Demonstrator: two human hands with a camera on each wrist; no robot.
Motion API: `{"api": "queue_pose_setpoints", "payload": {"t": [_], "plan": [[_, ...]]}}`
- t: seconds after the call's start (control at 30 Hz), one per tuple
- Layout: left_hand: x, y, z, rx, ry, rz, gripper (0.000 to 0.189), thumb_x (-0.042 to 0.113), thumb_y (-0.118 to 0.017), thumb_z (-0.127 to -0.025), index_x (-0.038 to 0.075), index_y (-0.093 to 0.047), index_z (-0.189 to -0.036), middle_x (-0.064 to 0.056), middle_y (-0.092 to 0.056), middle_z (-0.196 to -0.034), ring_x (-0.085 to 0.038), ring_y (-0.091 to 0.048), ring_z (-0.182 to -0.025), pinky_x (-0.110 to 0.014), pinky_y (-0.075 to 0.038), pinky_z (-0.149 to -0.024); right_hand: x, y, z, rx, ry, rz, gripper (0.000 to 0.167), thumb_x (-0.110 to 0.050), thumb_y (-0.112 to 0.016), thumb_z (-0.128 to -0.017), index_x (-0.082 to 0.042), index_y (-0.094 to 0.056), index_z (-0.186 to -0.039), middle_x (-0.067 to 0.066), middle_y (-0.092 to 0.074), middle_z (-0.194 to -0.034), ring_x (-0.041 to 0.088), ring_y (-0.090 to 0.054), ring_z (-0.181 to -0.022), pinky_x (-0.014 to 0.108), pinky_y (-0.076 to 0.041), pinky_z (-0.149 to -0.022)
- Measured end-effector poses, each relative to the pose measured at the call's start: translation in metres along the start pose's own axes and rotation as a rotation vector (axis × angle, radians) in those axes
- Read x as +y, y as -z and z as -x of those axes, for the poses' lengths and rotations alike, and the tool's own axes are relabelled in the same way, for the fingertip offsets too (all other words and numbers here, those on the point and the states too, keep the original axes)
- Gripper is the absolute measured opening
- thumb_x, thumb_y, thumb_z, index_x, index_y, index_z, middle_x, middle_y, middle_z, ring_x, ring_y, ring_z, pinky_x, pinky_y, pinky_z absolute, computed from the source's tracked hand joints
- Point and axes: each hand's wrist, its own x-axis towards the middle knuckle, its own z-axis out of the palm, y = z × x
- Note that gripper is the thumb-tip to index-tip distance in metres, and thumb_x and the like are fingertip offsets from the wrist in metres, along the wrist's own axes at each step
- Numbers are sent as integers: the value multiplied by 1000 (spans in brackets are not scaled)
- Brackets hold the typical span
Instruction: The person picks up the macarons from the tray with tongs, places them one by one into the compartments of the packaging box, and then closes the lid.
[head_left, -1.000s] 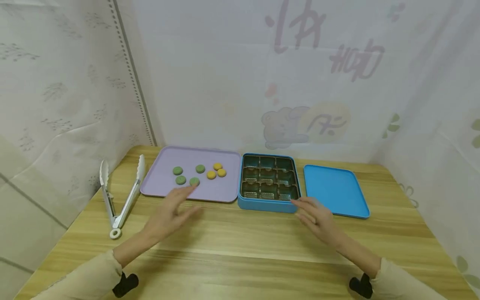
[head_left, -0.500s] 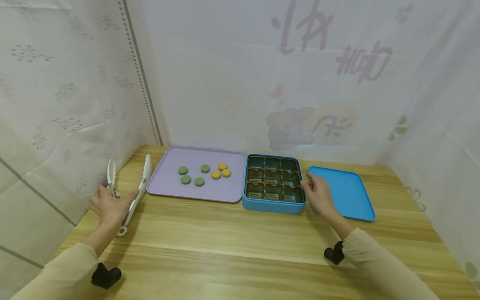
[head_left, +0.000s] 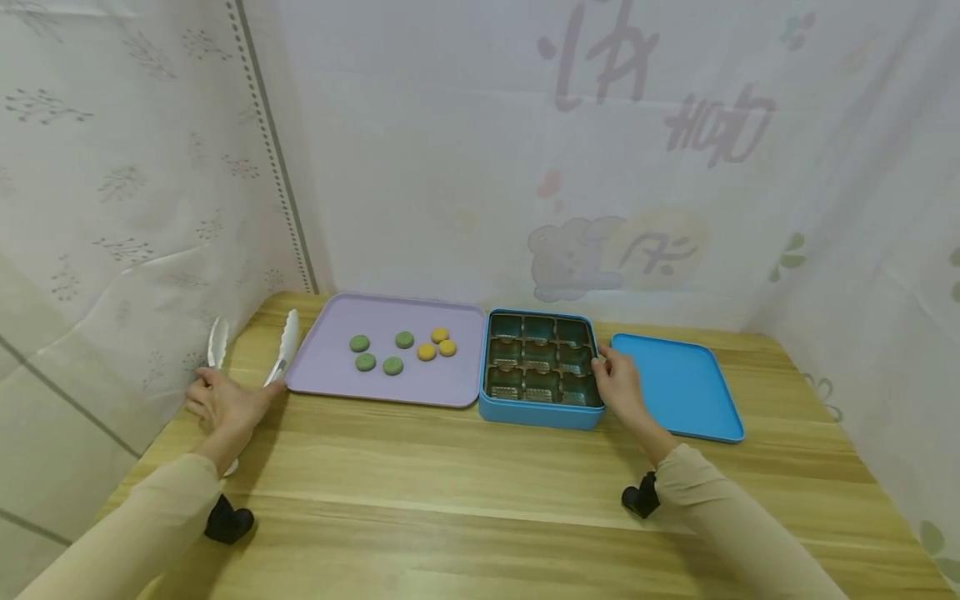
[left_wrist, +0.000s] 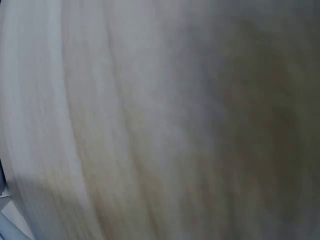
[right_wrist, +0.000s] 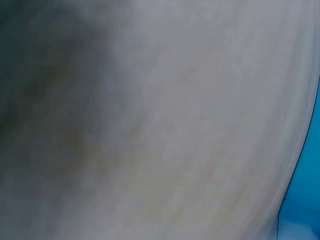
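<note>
On the left, metal tongs (head_left: 284,354) with white scalloped tips lie with their arms spread. My left hand (head_left: 231,408) spans them from above, thumb on the right arm and fingers curled at the left one, covering the hinge end. A blue square box (head_left: 540,410) with a brown divided insert stands in the middle. My right hand (head_left: 621,385) holds the box's right rim with its fingertips. Several green macaron-like rounds (head_left: 393,366) and yellow ones (head_left: 426,352) rest on a lilac tray (head_left: 322,354) between the tongs and the box.
A flat blue lid (head_left: 686,387) lies right of the box, and its blue edge (right_wrist: 305,170) shows in the right wrist view. The tray's right edge adjoins the box. Behind the wooden table (head_left: 420,475) hangs a pale printed cloth (head_left: 420,150).
My left hand has gone from in front of the tray leftward onto the tongs. My right hand has moved from the box's front right corner to its right rim.
</note>
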Motion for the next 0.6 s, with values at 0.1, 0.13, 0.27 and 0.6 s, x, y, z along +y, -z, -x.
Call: {"api": "queue_pose_setpoints", "payload": {"t": [0.1,0.13,0.27,0.6], "plan": [[-1,-3,-5,-2,-1,-12,120,44,-70,-79,-8,17,-144,-41,-5,-137,-51,-11,-125,-62,-22,-98,1,-1,-1,6,-5,-12,35,-4,-49,-96,13,-51,-127,5,-41,-56,16,-34,-51,30,-30,-51],[-1,-3,-6,-1,-4,-22,121,46,-70,-78,-9,16,-144,-41,-5,-137,-52,-12,-124,-62,-23,-98,1,-1,0,5,-7,-17,35,-3,-49,-96,13,-51,-127,4,-40,-55,15,-33,-50,29,-30,-51],[-2,-1,-10,3,-16,-51,122,52,-69,-77,-11,11,-144,-43,-8,-135,-54,-16,-122,-62,-26,-95,0,-1,1,2,-20,-30,36,-4,-48,-97,12,-49,-128,2,-37,-54,14,-31,-48,29,-29,-51],[-11,16,-16,-3,-92,-45,109,52,-70,-77,-13,-12,-142,-44,-17,-132,-53,-20,-119,-59,-31,-87,-1,-2,2,7,-34,-34,36,-5,-47,-97,11,-49,-130,1,-37,-55,18,-35,-57,32,-30,-57]]}}
